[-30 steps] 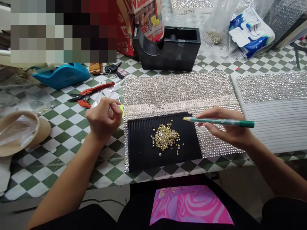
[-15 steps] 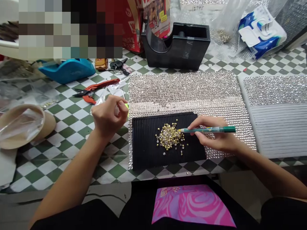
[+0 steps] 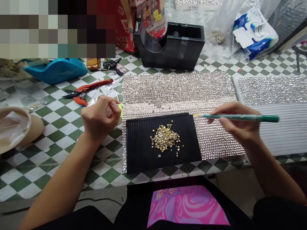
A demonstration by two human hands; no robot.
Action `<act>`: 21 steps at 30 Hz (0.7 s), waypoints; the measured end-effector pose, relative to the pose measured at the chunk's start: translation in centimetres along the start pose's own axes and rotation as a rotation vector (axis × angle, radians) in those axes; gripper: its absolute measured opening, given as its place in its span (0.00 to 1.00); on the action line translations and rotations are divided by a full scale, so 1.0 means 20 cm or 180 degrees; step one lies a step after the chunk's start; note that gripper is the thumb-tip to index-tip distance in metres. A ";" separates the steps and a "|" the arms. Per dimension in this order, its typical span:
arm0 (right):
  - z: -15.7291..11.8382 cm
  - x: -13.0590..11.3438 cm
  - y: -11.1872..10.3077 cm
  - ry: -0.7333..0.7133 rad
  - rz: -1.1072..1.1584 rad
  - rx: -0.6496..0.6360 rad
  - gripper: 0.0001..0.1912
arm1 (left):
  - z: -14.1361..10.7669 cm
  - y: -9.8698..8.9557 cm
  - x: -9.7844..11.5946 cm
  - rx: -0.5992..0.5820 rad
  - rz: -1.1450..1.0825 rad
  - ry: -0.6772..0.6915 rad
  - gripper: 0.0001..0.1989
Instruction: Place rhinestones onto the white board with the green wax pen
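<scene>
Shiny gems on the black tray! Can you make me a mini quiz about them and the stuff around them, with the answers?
1. True or false: the gems are heaped on the black tray.
2. What colour is most of the pen-shaped tool in the right hand?
3. Where does the tray lie?
a) on the floor
b) on the sparkly sheet
c) inside a paper bag

Key: 1 true; 2 green; 3 b

A handwritten number, 1274 and a last digit that looks like 5 or 8, stands on the pale strip (image 3: 192,8) at the far edge. The red bag (image 3: 125,35) bears a "W" above blurred Chinese characters; the pink panel's (image 3: 189,207) lettering is illegible.
</scene>
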State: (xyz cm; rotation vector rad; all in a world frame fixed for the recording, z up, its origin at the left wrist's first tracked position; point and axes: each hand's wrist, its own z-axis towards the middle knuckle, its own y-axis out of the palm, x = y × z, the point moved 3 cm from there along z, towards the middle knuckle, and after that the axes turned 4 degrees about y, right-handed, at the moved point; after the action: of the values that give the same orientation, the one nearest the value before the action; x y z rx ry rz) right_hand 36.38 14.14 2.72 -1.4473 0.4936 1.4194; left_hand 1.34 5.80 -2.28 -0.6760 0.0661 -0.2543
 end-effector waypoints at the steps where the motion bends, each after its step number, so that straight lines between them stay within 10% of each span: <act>1: 0.01 0.02 -0.06 -0.0019 0.0038 0.0325 0.10 | 0.00 0.00 0.00 0.0001 0.0016 0.0037 0.09; 7: 0.03 0.30 -0.47 -0.0097 0.0161 0.1893 0.05 | 0.00 0.02 -0.01 0.0032 0.0046 0.0180 0.08; 21: -0.02 0.52 -0.53 0.0279 -0.0213 0.1842 0.08 | -0.04 0.04 -0.05 -0.0223 0.0196 -0.0145 0.08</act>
State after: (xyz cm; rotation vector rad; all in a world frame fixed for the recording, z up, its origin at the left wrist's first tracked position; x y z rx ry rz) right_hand 47.69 21.77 -2.97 -1.0442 0.8253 1.0433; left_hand 0.35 6.15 -3.31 -0.7479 0.0523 -0.1781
